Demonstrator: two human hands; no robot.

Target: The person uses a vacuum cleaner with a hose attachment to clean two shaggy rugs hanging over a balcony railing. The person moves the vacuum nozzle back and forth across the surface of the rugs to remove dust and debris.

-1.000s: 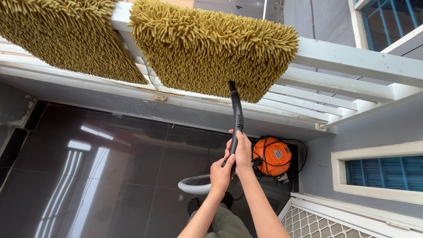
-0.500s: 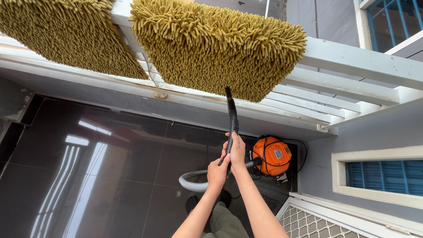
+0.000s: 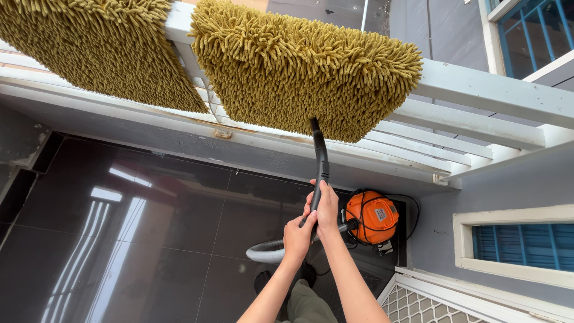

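Right hand [image 3: 327, 209], left hand [image 3: 298, 237] gripping one vacuum nozzle [image 3: 319, 157], two shaggy mats [image 3: 305, 66], one orange vacuum [image 3: 371, 217]

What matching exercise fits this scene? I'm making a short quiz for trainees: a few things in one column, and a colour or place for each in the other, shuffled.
Things:
1. shaggy mat
2. vacuum canister
3. vacuum nozzle
4. hose

Descriptions:
A. orange, on the dark floor
B. black, gripped by the left hand and the right hand
C. mustard yellow, draped over the white railing
D. pale grey, curving low

Pairs: 1-C, 2-A, 3-B, 4-D
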